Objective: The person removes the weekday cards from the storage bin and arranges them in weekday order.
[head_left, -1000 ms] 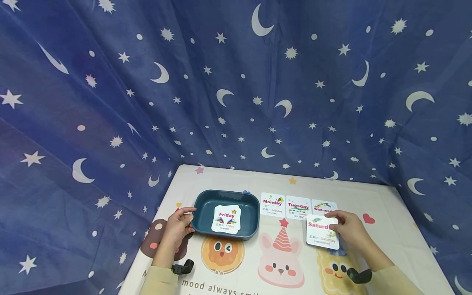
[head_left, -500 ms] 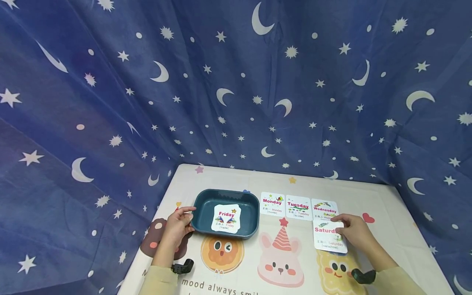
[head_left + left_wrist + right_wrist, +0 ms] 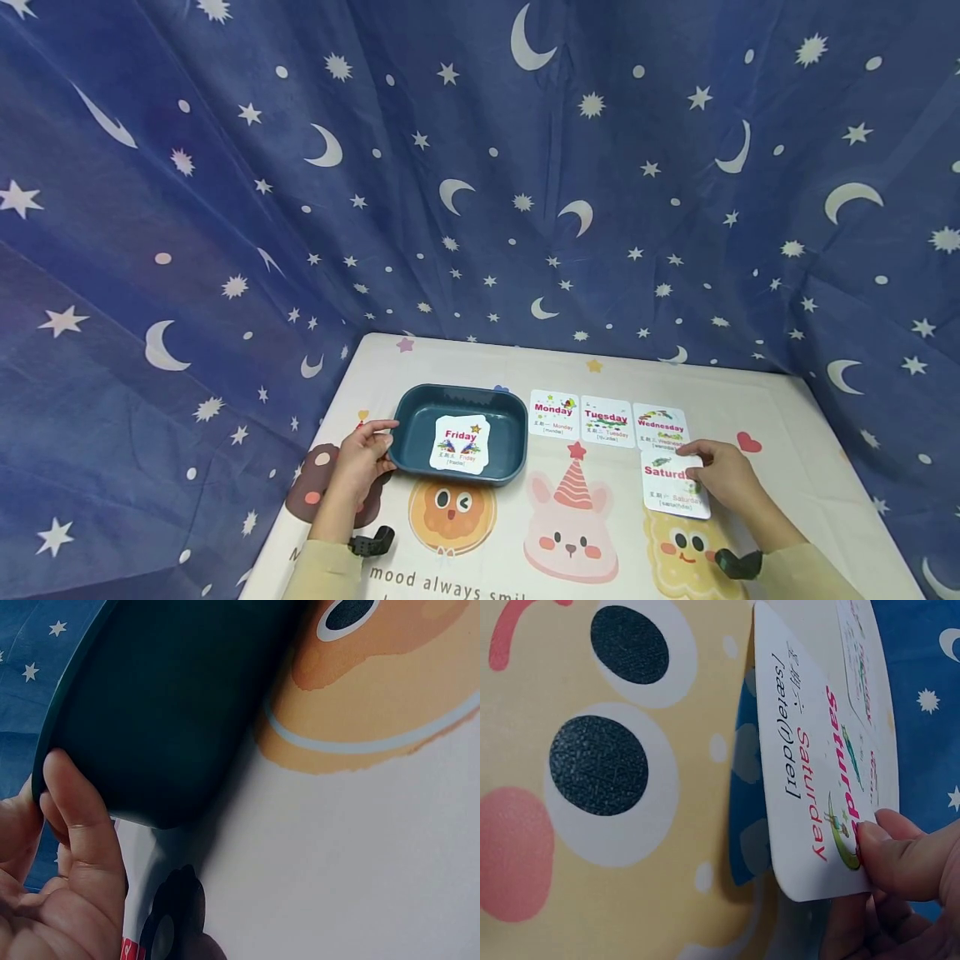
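Observation:
On the left, my left hand grips the rim of a dark teal rectangular dish; the left wrist view shows fingers against the dish's side. A white Friday card lies in the dish on top of at least one other card. My right hand pinches a white Saturday card by its upper right corner. In the right wrist view that Saturday card tilts up off the tablecloth. Just behind it lies the Wednesday card, its lower edge close to my fingers.
A Monday card and a Tuesday card lie flat in a row left of Wednesday. Cartoon figures are printed on the pale tablecloth. A blue star-and-moon curtain hangs behind and beside the table.
The Saturday card has moved right and slightly nearer to me in my right hand, uncovering more of the Wednesday card. My left hand and the dish have stayed put.

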Motion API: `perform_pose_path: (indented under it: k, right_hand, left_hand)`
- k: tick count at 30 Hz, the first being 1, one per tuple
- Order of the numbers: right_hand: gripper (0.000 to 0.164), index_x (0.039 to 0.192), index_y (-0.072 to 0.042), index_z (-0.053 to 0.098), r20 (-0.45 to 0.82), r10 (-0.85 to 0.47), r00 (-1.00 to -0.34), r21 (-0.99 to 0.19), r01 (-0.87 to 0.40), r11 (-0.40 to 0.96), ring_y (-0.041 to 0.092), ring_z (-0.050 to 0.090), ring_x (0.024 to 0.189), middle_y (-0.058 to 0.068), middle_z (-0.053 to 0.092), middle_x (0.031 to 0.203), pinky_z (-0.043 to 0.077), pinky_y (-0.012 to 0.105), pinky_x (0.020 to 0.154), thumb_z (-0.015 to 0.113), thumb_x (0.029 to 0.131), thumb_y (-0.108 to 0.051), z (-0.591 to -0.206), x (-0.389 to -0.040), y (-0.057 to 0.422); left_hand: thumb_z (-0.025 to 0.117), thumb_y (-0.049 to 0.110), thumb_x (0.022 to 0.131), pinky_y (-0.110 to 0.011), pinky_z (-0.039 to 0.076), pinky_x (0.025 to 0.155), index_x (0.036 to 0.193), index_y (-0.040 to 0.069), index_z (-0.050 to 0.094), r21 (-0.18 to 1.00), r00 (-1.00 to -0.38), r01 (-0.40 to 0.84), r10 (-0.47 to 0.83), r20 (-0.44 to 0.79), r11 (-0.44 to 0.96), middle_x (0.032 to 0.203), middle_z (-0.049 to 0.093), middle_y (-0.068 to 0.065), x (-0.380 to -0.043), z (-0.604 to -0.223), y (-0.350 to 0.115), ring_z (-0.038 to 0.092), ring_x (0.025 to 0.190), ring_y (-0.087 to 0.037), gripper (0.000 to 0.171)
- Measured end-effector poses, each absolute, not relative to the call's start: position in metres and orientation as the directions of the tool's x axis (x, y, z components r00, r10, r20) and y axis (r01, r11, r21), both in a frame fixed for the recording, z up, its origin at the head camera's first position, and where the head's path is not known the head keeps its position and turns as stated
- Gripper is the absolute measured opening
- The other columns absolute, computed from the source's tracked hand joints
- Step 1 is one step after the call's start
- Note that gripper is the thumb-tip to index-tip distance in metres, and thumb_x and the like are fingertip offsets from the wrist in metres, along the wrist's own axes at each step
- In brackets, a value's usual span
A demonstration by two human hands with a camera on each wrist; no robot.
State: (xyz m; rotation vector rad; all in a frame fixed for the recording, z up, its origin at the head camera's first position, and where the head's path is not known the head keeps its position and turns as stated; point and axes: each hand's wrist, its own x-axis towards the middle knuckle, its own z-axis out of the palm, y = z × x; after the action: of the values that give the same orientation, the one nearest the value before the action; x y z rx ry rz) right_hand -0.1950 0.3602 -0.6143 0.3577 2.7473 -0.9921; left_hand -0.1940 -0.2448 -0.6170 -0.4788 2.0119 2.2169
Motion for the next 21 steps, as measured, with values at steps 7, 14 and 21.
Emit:
perform_pose_path:
  k: [7,14,21]
  right_hand:
    - [0.035,0.124,-0.003,0.076,-0.277,0.151,-0.949,-0.592,0.292,0.751,0.046,0.059,0.119,0.035,0.06,0.142,0.058,0.057,0.098,0.078,0.089,0.003,-0.6177,-0.1946,0.3619]
    - [0.035,0.125,-0.002,0.075,-0.297,0.16,-0.941,-0.592,0.313,0.743,0.049,0.058,0.123,0.036,0.058,0.145,0.057,0.061,0.104,0.077,0.09,0.003,-0.6197,-0.194,0.3597]
    - [0.035,0.127,-0.001,0.074,-0.284,0.165,-0.944,-0.563,0.304,0.769,0.053,0.058,0.126,0.038,0.054,0.149,0.055,0.062,0.106,0.075,0.092,0.003,-0.6202,-0.1921,0.3558]
  left_hand:
    - [0.058,0.001,0.108,-0.026,0.058,0.064,0.144,-0.004,0.06,0.951,-0.945,-0.289,-0.128,-0.301,-0.108,0.089,0.057,-0.006,-0.194,-0.6166,-0.2445,0.057,0.067,-0.013,0.036]
    - [0.059,0.003,0.108,-0.027,0.058,0.064,0.144,-0.004,0.06,0.954,-0.947,-0.287,-0.12,-0.297,-0.09,0.089,0.056,-0.005,-0.1932,-0.6181,-0.2449,0.057,0.069,-0.014,0.037]
    - [0.058,0.001,0.108,-0.027,0.058,0.064,0.142,-0.005,0.061,0.957,-0.949,-0.276,-0.136,-0.286,-0.084,0.09,0.056,-0.009,-0.1935,-0.6202,-0.245,0.057,0.067,-0.014,0.035]
